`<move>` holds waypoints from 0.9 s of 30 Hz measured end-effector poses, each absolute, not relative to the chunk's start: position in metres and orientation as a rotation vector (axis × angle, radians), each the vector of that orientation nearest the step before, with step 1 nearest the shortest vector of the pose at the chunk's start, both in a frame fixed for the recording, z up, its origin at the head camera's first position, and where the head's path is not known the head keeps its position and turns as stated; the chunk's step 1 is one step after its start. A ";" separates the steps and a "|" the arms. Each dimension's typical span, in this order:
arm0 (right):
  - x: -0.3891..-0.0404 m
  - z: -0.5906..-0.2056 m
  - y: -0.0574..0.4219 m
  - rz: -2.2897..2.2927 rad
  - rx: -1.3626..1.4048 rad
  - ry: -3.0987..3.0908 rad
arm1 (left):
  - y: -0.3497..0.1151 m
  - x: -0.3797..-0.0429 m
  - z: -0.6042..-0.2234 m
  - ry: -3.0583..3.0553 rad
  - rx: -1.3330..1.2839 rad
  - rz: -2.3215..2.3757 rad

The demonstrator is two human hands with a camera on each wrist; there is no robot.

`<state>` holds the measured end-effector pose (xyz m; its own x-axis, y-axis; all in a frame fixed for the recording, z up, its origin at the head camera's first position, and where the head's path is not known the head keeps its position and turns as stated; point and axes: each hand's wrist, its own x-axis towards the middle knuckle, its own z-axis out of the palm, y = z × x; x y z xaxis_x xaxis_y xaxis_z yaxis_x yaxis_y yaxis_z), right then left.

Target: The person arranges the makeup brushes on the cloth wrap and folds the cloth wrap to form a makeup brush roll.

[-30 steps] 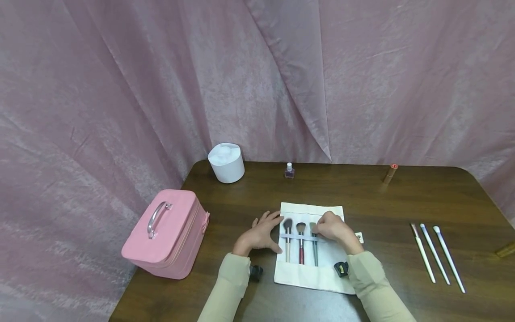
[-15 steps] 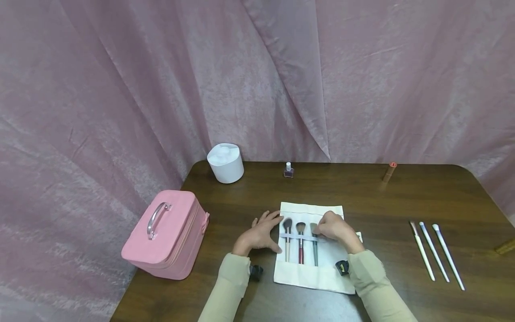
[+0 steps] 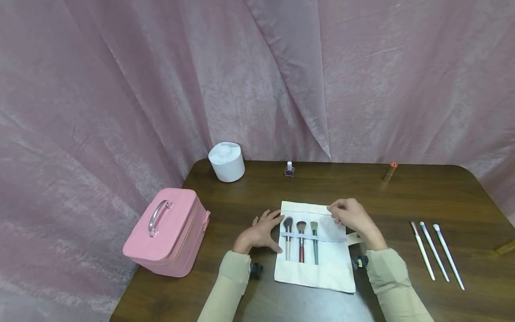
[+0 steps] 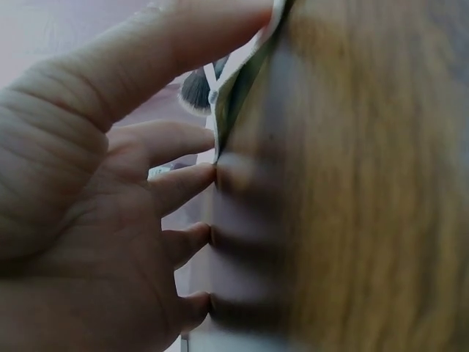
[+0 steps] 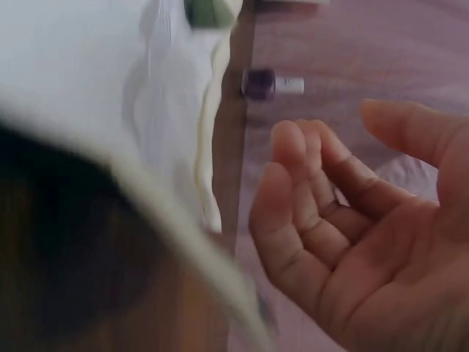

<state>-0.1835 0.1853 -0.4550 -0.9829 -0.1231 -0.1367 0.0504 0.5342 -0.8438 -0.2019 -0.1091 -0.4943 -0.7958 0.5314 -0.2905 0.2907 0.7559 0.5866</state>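
Observation:
A white cloth brush roll (image 3: 334, 275) lies flat, with three makeup brushes side by side under its elastic band: a pale-handled brush (image 3: 287, 250), a red-handled brush (image 3: 301, 254) and a green-handled brush (image 3: 315, 251). My left hand (image 3: 259, 235) spreads along the roll's left edge, its thumb and fingertips resting at the cloth's border in the left wrist view. Over the upper right corner of the roll hovers my right hand (image 3: 354, 219). Its fingers bend loosely, and the right wrist view shows nothing between thumb and fingers (image 5: 282, 235).
Three slim white-handled brushes (image 3: 441, 252) lie to the right. A pink case (image 3: 161, 232) stands at the left. Along the back are a white tissue roll (image 3: 227, 165), a nail polish bottle (image 3: 289, 170) and a lipstick tube (image 3: 390, 172). A gold-coloured item (image 3: 506, 247) sits far right.
My right hand has let go of the green-handled brush and moved right and back to the roll's upper right corner. The left hand has stayed in place.

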 end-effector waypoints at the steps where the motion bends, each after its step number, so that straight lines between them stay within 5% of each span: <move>1: -0.183 -0.453 0.190 -1.449 -0.060 2.598 | -0.109 -0.202 -0.494 2.505 0.625 0.728; 27: -0.149 -0.455 0.307 -1.038 0.212 2.880 | -0.111 -0.192 -0.495 2.515 0.610 0.689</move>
<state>-0.1493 0.3068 -0.4548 -0.9879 0.1048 -0.1146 0.1538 0.7619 -0.6292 -0.1920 -0.1109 -0.4950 -0.7962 0.5203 -0.3088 0.2905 0.7764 0.5593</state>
